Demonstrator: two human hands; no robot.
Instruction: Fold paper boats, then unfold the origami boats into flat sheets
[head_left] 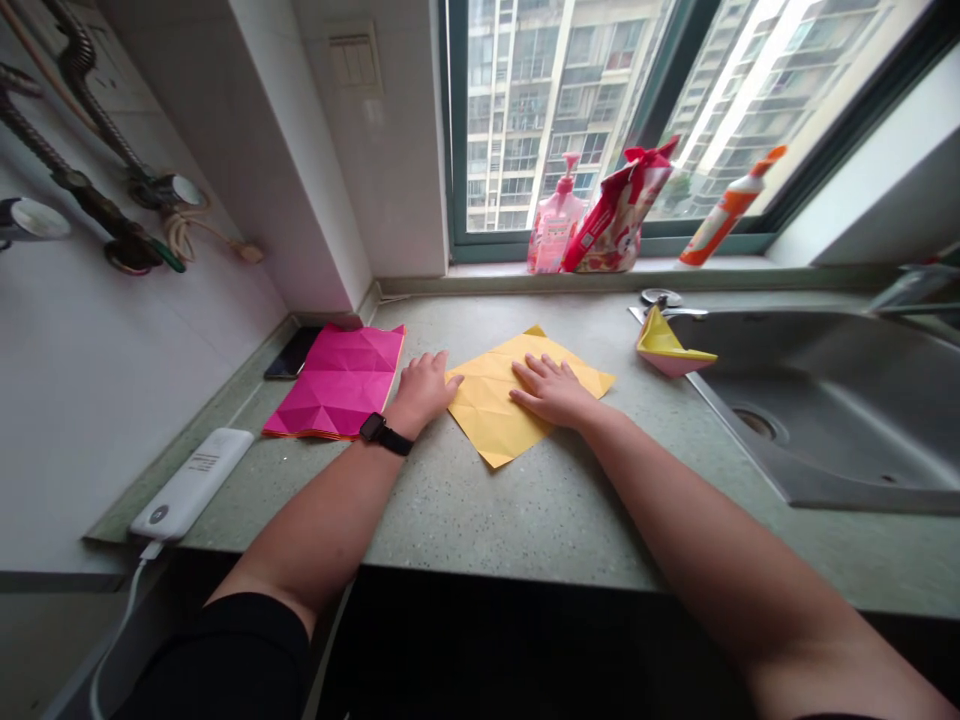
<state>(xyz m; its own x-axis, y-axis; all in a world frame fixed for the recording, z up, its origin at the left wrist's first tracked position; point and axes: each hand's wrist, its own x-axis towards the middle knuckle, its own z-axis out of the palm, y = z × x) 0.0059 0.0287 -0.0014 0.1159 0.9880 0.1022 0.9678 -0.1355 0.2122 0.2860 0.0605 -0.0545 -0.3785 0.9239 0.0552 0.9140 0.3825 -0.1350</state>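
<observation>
A creased sheet of yellow paper (491,405) lies spread on the countertop, turned so a corner points toward me. My right hand (551,388) rests flat on its right half, fingers spread. At the sheet's left corner is my left hand (424,388), palm down with its thumb reaching the paper's edge; it holds nothing. Left of that hand lies a stack of creased magenta paper (341,375), with orange showing along its near edge. A folded paper boat (669,350), yellow above and pink below, sits by the sink's corner.
The steel sink (795,490) takes up the right side. A white power bank (195,485) with a cable lies at the counter's left edge, and a dark phone (291,353) is partly under the magenta paper. A pink pump bottle (556,225), red bag (622,215) and orange-and-white bottle (724,218) line the windowsill.
</observation>
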